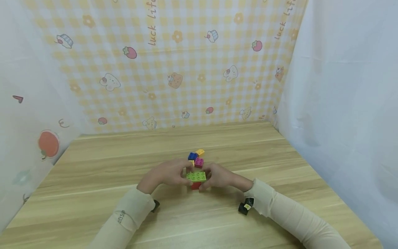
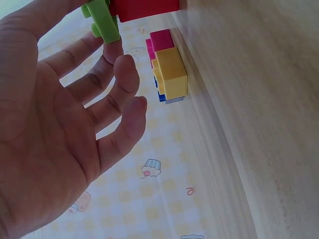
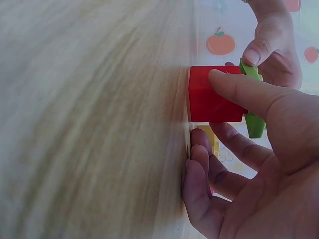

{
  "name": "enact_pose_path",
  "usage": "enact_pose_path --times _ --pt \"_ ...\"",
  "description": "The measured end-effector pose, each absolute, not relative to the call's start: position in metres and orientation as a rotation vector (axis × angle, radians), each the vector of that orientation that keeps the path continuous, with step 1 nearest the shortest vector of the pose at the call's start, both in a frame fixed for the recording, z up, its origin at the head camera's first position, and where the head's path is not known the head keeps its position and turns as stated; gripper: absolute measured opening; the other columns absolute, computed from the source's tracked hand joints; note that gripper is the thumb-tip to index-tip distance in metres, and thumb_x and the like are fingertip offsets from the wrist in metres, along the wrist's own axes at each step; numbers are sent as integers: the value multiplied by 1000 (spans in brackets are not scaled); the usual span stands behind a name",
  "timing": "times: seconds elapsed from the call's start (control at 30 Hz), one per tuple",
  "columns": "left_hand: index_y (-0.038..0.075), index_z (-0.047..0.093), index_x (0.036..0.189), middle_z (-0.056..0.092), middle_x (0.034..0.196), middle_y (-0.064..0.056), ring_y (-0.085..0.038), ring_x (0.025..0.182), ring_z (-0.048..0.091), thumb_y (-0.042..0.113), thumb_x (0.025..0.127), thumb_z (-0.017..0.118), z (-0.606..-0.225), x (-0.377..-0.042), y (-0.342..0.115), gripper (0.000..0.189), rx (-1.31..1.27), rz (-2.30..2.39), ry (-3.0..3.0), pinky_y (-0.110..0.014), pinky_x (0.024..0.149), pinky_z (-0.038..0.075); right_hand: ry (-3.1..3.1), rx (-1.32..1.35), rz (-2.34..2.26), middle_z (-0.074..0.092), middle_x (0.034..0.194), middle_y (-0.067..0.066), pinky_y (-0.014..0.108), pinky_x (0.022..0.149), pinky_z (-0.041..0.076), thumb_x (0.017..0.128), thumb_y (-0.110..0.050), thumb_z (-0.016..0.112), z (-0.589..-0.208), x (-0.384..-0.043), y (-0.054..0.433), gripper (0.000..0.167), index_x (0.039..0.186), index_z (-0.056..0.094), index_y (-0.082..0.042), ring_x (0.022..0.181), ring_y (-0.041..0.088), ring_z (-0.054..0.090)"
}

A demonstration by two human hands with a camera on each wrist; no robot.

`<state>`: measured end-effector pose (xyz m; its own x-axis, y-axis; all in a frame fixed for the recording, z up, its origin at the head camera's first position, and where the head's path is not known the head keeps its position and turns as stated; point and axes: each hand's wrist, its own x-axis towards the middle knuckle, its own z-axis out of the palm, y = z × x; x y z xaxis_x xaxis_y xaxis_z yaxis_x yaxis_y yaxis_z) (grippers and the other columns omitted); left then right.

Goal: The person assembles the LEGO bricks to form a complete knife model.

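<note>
A flat lime-green toy brick (image 1: 196,177) with two rows of studs lies over a red brick (image 1: 196,186) on the wooden table. My left hand (image 1: 173,172) pinches the green brick at its left end, its other fingers spread loosely in the left wrist view. From the right, my right hand (image 1: 220,175) grips the red brick (image 3: 212,97), thumb on its near side. The green piece (image 3: 255,124) tilts slightly against the red brick's top in the right wrist view.
Just behind the hands, several loose bricks stand close together: a magenta one (image 1: 199,163), a dark blue one (image 1: 192,156), a yellow one (image 1: 200,151) and another yellow one (image 2: 173,74) partly hidden by my left hand. A patterned cloth (image 1: 199,97) hangs behind the table (image 1: 199,221).
</note>
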<state>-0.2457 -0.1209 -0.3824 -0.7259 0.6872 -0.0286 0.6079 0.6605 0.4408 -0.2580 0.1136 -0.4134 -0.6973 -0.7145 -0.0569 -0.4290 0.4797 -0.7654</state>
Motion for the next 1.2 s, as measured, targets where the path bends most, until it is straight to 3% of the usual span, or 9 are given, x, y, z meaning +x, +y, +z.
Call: enact_pose_path --times 0.3,0.67,0.93,1.2 --pt "18 63 109 59 98 8 -11 78 53 41 85 76 -379 -245 -120 36 1054 623 2686 -30 67 47 2358 -975 -1067 69 102 -5 27 79 53 78 -14 86 -415 -259 114 40 114 69 -12 89 10 63" --pt "17 73 111 67 111 5 -13 93 60 38 90 72 -379 -243 -110 29 1150 551 2755 -31 78 50 2349 -1024 -1076 69 103 -5 25 76 54 79 -13 85 -414 -259 115 42 117 68 -12 87 10 63" --pt "18 73 113 68 112 6 -11 92 58 40 89 73 -380 -241 -108 33 1118 496 2796 -30 78 49 2337 -1042 -1078 70 109 -4 23 64 50 78 -14 85 -413 -260 114 46 121 68 -12 81 9 60" --pt "18 74 108 67 106 8 -9 87 56 40 85 77 -381 -238 -106 32 1022 550 2815 -30 74 49 2350 -1017 -1070 69 112 -4 26 82 53 79 -12 85 -413 -258 115 48 124 66 -13 94 9 63"
